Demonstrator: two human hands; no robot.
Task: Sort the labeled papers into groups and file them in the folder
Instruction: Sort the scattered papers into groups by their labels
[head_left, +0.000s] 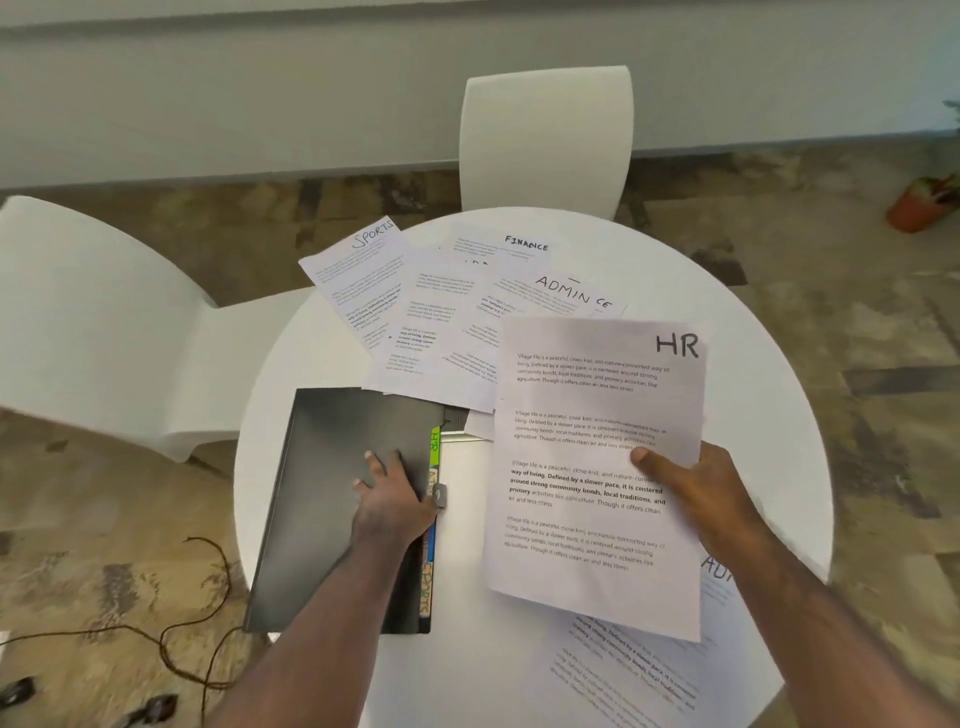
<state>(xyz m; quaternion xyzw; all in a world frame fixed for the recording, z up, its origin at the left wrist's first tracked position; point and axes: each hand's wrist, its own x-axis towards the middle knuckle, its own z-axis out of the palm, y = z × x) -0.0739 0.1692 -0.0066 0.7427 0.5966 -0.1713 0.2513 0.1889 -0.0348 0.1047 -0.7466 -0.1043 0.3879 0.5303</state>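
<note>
1. Nearest us, on the right, a printed sheet (670, 670) lies flat on the round white table (467, 665); the held page and our right forearm partly cover it, and only the letters "AD" of its label show.
2. Our right hand (701, 499) pinches the HR paper (597, 467) at its right edge, thumb pressed on the printed face and the fingers hidden behind. The page is lifted above the table, tilted slightly.
3. Our left hand (389, 499) rests palm down on the dark folder (322, 509), fingers spread a little and flat on the closed cover, near its right edge. Coloured tabs (432, 519) stick out along that edge; we read "HR" on the green one and "SPORTS" on the nearest.
4. Farther off, loose sheets overlap in a fan: the ADMIN paper (566, 296), the FINANCE paper (519, 247) behind it, and the SPORTS paper (358, 280) at the far left, jutting over the table's rim.
5. Beyond stand two white chairs (545, 140).
</note>
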